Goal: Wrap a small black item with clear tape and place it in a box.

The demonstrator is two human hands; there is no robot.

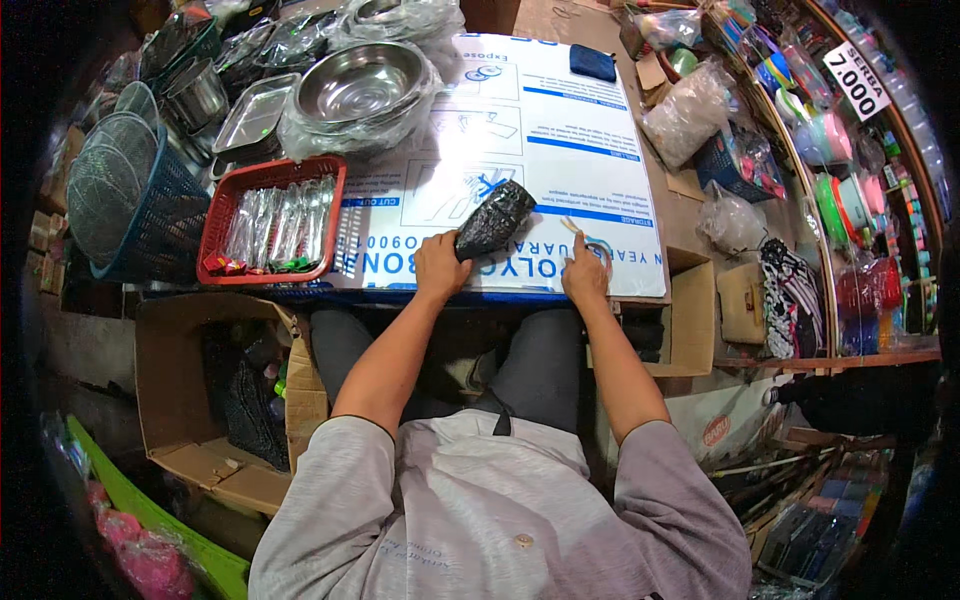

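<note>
On the white printed sheet (450, 140) over the table lies a black, shiny, plastic-wrapped bundle (497, 219), tilted up to the right. My left hand (440, 268) is closed around its narrower lower end. To the right of it, my right hand (586, 272) rests at the sheet's front, its fingers partly curled. A small pale, thin piece (571, 226) shows just past the right fingertips. Beside them is a bluish curved thing (600, 243), too small to make out. Whatever those fingers hold is hidden.
At my left, a red basket (212, 235) holds several wrapped utensils. Behind it stand steel basins (360, 85) in plastic and a blue basket (150, 215) with wire strainers (110, 190). A dark blue folded cloth (593, 63) lies far back. Cardboard boxes (160, 370) stand below; shelved goods line the right.
</note>
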